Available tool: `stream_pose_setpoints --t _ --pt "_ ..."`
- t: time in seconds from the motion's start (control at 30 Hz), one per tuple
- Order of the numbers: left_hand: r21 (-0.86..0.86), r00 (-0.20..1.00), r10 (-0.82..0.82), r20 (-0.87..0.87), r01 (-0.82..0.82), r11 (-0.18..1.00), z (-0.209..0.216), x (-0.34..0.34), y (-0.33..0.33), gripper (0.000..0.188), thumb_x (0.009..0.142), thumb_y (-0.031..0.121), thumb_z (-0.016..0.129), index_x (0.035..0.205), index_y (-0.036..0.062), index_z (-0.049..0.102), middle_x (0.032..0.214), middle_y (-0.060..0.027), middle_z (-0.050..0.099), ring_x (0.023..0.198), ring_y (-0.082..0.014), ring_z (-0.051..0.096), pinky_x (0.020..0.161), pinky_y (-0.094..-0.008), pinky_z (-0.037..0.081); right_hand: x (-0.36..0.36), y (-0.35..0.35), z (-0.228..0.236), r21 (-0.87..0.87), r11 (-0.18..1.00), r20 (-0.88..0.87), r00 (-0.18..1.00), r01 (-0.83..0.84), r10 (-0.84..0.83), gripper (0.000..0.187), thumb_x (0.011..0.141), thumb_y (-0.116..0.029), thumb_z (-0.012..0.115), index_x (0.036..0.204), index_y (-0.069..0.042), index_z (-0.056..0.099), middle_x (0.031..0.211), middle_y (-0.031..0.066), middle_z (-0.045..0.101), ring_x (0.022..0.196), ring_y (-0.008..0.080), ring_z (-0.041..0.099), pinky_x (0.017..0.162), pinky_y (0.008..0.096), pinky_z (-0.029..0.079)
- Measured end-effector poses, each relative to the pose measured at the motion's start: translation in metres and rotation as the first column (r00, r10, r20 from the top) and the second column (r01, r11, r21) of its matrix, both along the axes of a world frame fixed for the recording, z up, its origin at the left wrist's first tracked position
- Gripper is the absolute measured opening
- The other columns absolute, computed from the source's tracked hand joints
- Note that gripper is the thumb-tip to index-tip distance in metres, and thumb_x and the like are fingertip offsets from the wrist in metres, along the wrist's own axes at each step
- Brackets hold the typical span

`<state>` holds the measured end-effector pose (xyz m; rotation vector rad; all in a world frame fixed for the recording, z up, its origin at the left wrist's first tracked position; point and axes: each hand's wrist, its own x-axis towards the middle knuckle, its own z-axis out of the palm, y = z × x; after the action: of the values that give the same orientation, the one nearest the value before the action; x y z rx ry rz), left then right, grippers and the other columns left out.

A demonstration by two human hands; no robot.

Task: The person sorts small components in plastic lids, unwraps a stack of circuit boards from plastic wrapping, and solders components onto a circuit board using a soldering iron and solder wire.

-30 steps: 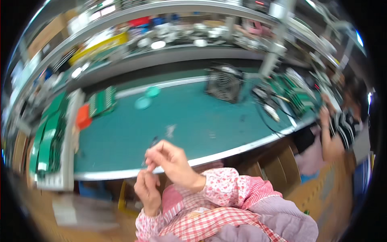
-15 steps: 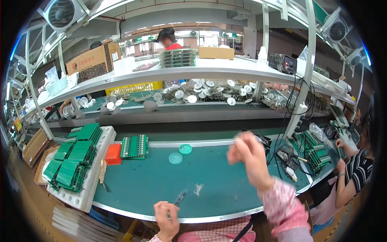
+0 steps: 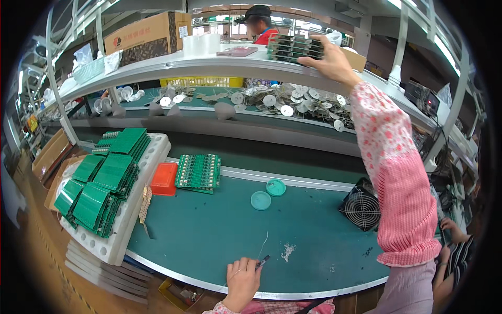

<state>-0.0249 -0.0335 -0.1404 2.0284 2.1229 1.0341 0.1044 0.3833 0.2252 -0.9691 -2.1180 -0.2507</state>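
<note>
My right hand (image 3: 333, 62) reaches up to the white overhead shelf. Its thumb and fingers close round the right end of a stack of dark green circuit boards (image 3: 294, 48). Low at the bench's front edge, my left hand (image 3: 243, 278) is closed on a short, dark, slim tool (image 3: 263, 261). From beside that tool a thin pale wire (image 3: 265, 244) stands up; whether the fingers pinch it too is hidden. Small white clippings (image 3: 288, 251) lie on the green bench mat to the right of this hand.
Green boards (image 3: 112, 170) are piled on a white foam tray (image 3: 151, 157) at left. Beside it are a red box (image 3: 164, 179), another board stack (image 3: 198, 171) and two teal round dishes (image 3: 261, 200). A fan (image 3: 361, 209) sits at right. Behind the shelf stands a person (image 3: 259, 26).
My right hand has gone from above the bench up and forward to the boards on the shelf. My left hand stays low with the dark tool. The whole view has shifted.
</note>
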Motion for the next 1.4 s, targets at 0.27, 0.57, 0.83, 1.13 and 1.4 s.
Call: stream_pose_setpoints --t 0.27,0.57,0.83,1.13,1.4 --pt "0.041 0.965 0.242 0.097 -0.247 0.968 0.004 -0.049 0.007 0.018 0.081 0.007 0.075 0.095 0.0057 0.064 0.095 -0.0078 0.063 0.085 -0.0282 0.058 0.075 -0.0406 0.04 0.007 -0.012 0.018 -0.075 0.985 -0.062 0.987 -0.156 0.151 0.077 0.084 -0.048 0.079 0.14 -0.005 0.048 0.118 0.0186 0.068 0.11 0.0236 0.065 0.097 0.0338 0.049" --pt "0.08 0.916 0.282 0.285 -0.316 0.945 0.011 -0.051 0.001 0.024 0.09 0.019 0.072 0.11 0.0084 0.067 0.109 -0.0144 0.064 0.102 -0.0326 0.061 0.089 -0.045 0.043 0.01 -0.024 0.016 -0.202 0.97 -0.32 0.945 -0.136 0.066 0.059 0.088 -0.042 0.077 0.13 -0.01 0.053 0.115 0.0131 0.066 0.102 0.0194 0.067 0.069 0.0337 0.061" --pt "0.124 0.892 0.199 0.406 -0.269 0.955 -0.004 -0.06 -0.015 0.024 0.099 0.016 0.059 0.116 0.0 0.065 0.118 -0.0161 0.064 0.107 -0.0317 0.061 0.093 -0.0427 0.044 0.06 -0.049 0.036 -0.16 0.896 -0.641 0.733 -0.415 0.226 0.053 0.095 -0.032 0.071 0.138 -0.009 0.049 0.132 0.0099 0.057 0.122 0.0228 0.056 0.084 0.0406 0.062" --pt "0.368 0.834 0.009 0.551 -0.253 0.894 0.008 -0.055 -0.018 0.032 0.097 0.01 0.05 0.073 0.0014 0.068 0.092 -0.0095 0.066 0.087 -0.0261 0.059 0.077 -0.0379 0.046 0.234 -0.227 -0.021 0.007 0.965 -0.592 0.777 -0.26 0.214 0.047 0.11 -0.028 0.039 0.15 -0.005 0.038 0.149 0.0104 0.044 0.128 0.023 0.056 0.104 0.0426 0.052" --pt "0.393 0.715 -0.143 0.684 -0.197 0.898 0.017 -0.018 -0.034 0.045 0.101 0.009 0.043 0.058 -0.0007 0.055 0.084 -0.0106 0.065 0.08 -0.02 0.059 0.069 -0.0324 0.043 0.202 -0.405 -0.214 -0.301 0.877 -0.822 0.568 -0.374 -0.04 0.058 0.1 -0.027 0.063 0.145 -0.006 0.034 0.134 0.0092 0.054 0.115 0.0248 0.062 0.089 0.0421 0.06"
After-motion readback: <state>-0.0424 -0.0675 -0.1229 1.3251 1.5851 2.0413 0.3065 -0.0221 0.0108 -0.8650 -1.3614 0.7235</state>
